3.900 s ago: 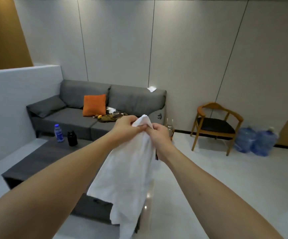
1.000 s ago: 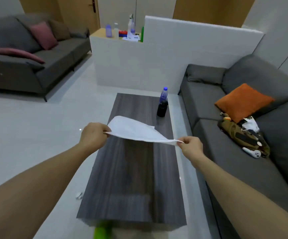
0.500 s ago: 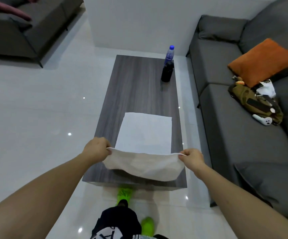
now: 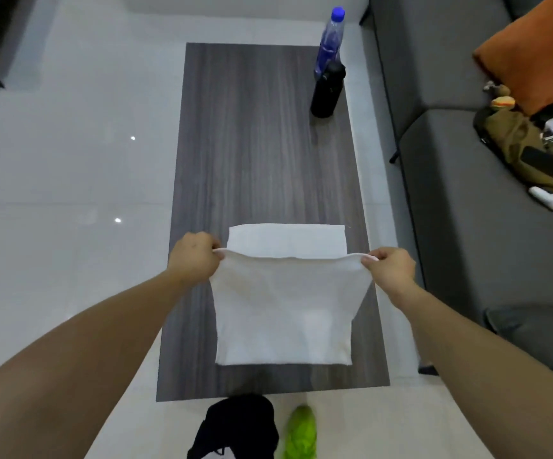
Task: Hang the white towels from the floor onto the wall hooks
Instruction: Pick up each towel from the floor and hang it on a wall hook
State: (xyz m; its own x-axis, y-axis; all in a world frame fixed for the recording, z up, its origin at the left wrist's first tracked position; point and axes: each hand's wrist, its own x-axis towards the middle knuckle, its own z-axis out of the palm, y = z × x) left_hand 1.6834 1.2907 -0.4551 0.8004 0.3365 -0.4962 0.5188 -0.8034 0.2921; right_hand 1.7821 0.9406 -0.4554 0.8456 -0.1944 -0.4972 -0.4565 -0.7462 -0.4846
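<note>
A white towel (image 4: 285, 309) lies on the near end of a dark wood coffee table (image 4: 261, 154). My left hand (image 4: 195, 256) pinches one near corner and my right hand (image 4: 387, 266) pinches the other, both raised above the table. The held edge is carried over the rest of the towel, so the cloth doubles on itself; a flat strip of the lower layer shows beyond the held edge. No wall hooks are in view.
A blue-capped water bottle (image 4: 329, 38) and a black bottle (image 4: 327, 91) stand at the table's far right. A grey sofa (image 4: 450, 200) with an orange cushion (image 4: 540, 51) and an olive bag (image 4: 526, 150) runs along the right. Glossy white floor lies left. My green shoe (image 4: 301, 432) is below the table.
I have turned from facing the wall to looking down at the table. The towel went from bunched, to stretched in the air, to laid flat, and its near edge now moves forward over itself.
</note>
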